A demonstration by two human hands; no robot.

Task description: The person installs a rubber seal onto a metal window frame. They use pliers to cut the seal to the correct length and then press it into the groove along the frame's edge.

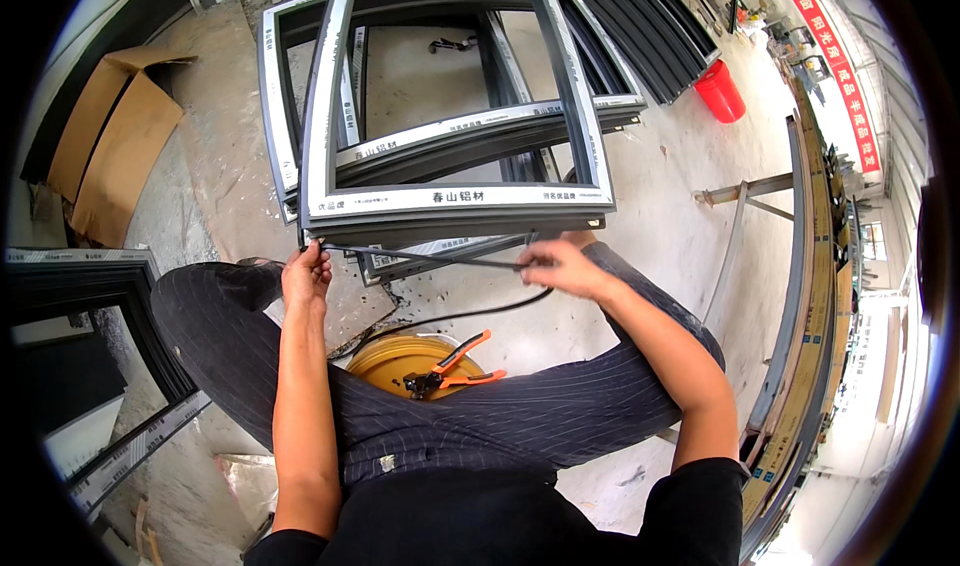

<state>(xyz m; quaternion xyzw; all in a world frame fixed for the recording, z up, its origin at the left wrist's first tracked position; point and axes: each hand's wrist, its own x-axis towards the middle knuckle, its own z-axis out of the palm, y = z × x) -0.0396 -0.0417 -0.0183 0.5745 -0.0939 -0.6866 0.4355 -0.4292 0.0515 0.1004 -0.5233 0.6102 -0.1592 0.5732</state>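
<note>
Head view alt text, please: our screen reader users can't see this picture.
A seated person's left hand and right hand stretch a black rubber strip along the near edge of a grey window frame. Orange-handled pliers lie on a yellow bucket between the knees.

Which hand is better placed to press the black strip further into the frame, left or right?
Probably the right hand: it pinches the free black strip under the frame. The left hand holds the strip's end at the corner.
</note>
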